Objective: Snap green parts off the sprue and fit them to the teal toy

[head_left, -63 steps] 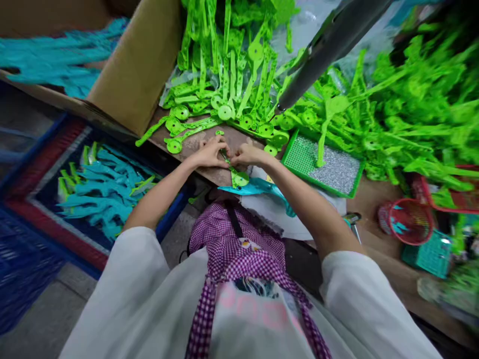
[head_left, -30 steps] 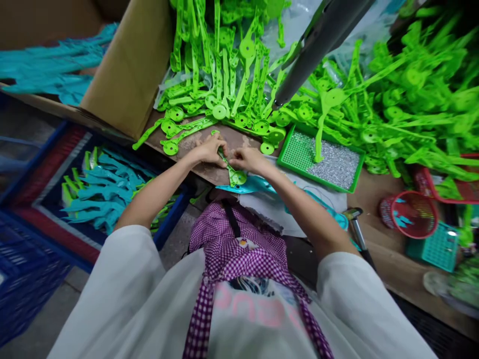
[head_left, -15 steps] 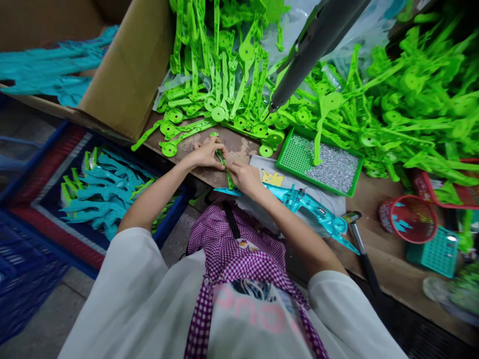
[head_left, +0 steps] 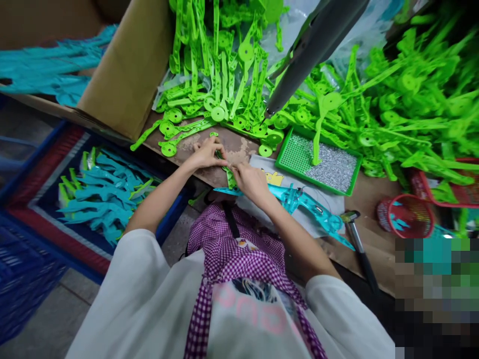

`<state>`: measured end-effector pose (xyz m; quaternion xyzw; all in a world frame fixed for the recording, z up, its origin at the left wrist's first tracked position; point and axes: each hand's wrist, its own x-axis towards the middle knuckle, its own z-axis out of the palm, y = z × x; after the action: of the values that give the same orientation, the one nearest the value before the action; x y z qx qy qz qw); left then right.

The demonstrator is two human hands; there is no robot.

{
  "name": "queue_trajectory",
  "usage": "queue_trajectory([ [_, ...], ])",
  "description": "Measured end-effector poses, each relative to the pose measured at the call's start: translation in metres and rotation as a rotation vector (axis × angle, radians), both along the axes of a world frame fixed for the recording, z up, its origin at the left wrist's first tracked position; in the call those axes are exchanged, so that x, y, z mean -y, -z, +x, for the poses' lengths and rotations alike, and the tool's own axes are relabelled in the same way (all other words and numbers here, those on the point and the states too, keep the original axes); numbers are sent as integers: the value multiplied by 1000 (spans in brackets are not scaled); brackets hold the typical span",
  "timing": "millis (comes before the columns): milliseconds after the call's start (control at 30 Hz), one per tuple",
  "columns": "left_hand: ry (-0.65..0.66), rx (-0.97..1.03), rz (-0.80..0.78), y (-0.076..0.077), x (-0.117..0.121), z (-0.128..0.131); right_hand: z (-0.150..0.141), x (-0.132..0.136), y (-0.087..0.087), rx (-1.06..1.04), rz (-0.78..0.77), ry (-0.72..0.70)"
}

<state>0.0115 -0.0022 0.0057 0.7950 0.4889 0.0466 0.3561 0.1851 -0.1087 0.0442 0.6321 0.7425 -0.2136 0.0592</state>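
Observation:
My left hand (head_left: 205,153) and my right hand (head_left: 250,180) are both pinched on one green plastic strip part (head_left: 226,172) at the near edge of the wooden workbench (head_left: 377,199). The left hand's fingers grip its far end, the right hand covers its near end. Just below and to the right of my right hand lies a teal plastic toy part (head_left: 305,204) on a white sheet (head_left: 329,204). A heap of loose green plastic parts (head_left: 232,75) fills the bench behind my hands.
A green tray of small silvery screws (head_left: 322,162) sits right of my hands. A grey metal arm (head_left: 303,55) slants down from above. A screwdriver (head_left: 359,244) lies at right. A blue crate with teal parts (head_left: 101,194) stands on the floor left, a cardboard box (head_left: 127,75) behind it, a red basket (head_left: 407,217) far right.
My right hand has slid nearer to me along the green strip, off its round end, uncovering the teal part and the white sheet. The left hand stays in place.

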Motion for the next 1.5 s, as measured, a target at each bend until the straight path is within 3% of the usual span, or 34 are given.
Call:
queue_trajectory([
  [100, -9, -10, 16, 1, 2, 3, -7, 7, 0, -55, 36, 89],
  [333, 22, -5, 22, 3, -1, -1, -15, 23, 7, 41, -8, -111],
  [633, 44, 18, 2, 2, 1, -4, 2, 28, 15, 97, -44, -136],
  [1000, -111, 17, 59, 8, 24, 4, -6, 24, 1, 124, -79, -205],
  [1233, -27, 100, 72, 3, 23, -7, -8, 26, -7, 140, -83, -230],
  [1367, -158, 218, 184, 6, 36, -15, -9, 27, -1, 113, -49, -244],
  [1500, -314, 253, 53, 10, 51, -7, -9, 26, 5, 82, -15, -288],
])
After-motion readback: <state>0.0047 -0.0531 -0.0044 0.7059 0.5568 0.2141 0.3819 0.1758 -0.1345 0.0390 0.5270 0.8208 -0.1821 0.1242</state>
